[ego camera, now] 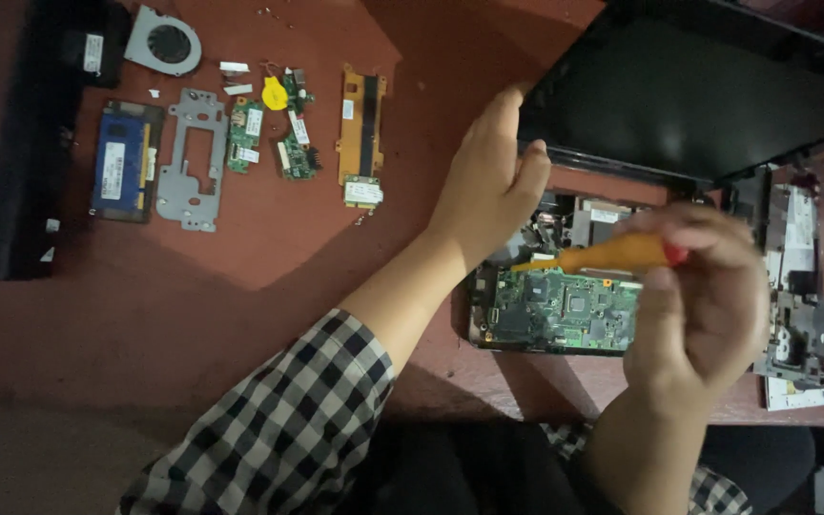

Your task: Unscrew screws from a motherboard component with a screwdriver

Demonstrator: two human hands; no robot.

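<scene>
Head view places the screwdriver [612, 255] at centre right: a smooth orange handle with a red end cap, lying nearly level. I have my right hand [693, 305] wrapped around the capped end, fingers curled shut on it; the hand is blurred, so I cannot tell exactly where the fingertips sit. The tip end points left, over the green circuit board [565, 310], a flat rectangle studded with small chips and a square silver-grey processor, set in the opened laptop base [793, 286].

My left hand [490, 181] stands flat and open, fingers together, pressed against the edge of the glossy black screen panel [698, 86], which is tilted up behind the board. It grasps nothing.

Farther left, on the matte reddish-brown table [193, 315], the removed parts lie in a row: a round grey fan [165, 41], a blue-labelled drive [126, 160], a stamped metal bracket [188, 159], small green boards [245, 135], and an orange strip [361, 133].
</scene>
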